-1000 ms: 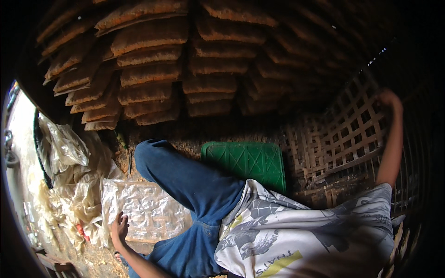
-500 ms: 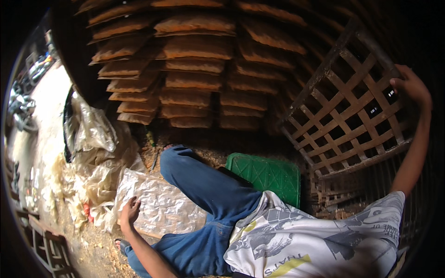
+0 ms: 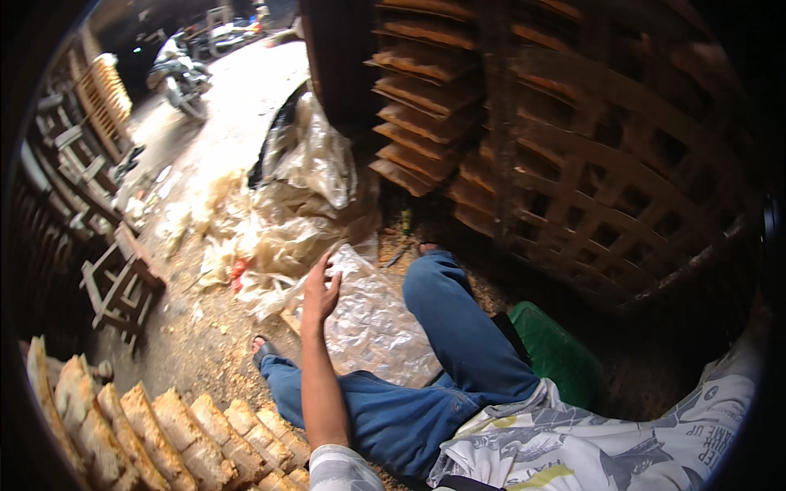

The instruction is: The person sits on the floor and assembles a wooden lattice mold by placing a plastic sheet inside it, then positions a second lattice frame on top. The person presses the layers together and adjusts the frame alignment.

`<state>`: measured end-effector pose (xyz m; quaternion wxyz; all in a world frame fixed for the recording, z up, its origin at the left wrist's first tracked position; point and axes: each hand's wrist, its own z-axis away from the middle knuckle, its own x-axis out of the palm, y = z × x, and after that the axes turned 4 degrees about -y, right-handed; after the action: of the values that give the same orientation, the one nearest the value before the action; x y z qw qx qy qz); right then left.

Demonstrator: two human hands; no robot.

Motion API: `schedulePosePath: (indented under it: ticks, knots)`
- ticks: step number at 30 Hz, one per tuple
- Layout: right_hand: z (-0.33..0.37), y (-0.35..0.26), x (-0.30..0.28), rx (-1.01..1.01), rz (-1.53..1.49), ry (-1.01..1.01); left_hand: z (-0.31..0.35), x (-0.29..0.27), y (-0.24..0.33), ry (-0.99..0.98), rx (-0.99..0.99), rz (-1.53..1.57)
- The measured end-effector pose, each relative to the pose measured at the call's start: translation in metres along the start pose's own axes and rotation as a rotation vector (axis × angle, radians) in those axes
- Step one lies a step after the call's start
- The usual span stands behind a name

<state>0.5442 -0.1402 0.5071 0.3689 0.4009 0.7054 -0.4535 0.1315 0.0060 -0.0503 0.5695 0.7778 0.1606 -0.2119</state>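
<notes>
My left hand [image 3: 322,288] reaches forward with its fingers stretched out and thumb apart, holding nothing. Its fingertips are by the upper left corner of a crinkled clear plastic sheet [image 3: 377,315] spread over something flat and board-like in front of my legs. On the right, a woven slatted lattice tray [image 3: 606,192] is raised on a tilt, dark and blurred. A dim reddish patch at the tray's far upper edge appears to be my right hand [image 3: 700,59], gripping it; its fingers are barely visible.
Shelved flat orange-brown packs [image 3: 430,94] rise behind the tray. A green plastic crate [image 3: 553,348] lies beside my leg. Heaped clear plastic [image 3: 307,172] covers the floor ahead. At left are a small wooden stool [image 3: 123,282], yellowish slabs [image 3: 176,430] and, farther off, a motorbike [image 3: 178,74].
My view has swung left, bringing the stool and slabs in. The lattice tray has come nearer across the shelves at right. My left hand has reached toward the plastic sheet's far corner.
</notes>
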Motion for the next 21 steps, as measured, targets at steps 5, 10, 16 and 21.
schedulePosePath:
  ticks: [5, 10, 16, 21]
  knots:
    - [-0.084, -0.036, 0.074, -0.284, -0.008, -0.226, 0.019, -0.048, 0.006, 0.232, -0.051, 0.108]
    - [-0.140, -0.122, 0.109, -0.507, 0.126, -0.399, 0.017, -0.052, 0.004, 0.368, -0.044, 0.139]
    - [-0.172, -0.175, 0.151, -0.630, 0.264, -0.536, 0.013, -0.064, 0.006, 0.570, -0.109, -0.023]
    - [-0.193, -0.185, 0.196, -0.689, 0.312, -0.621, 0.013, -0.092, -0.006, 0.745, -0.068, -0.055]
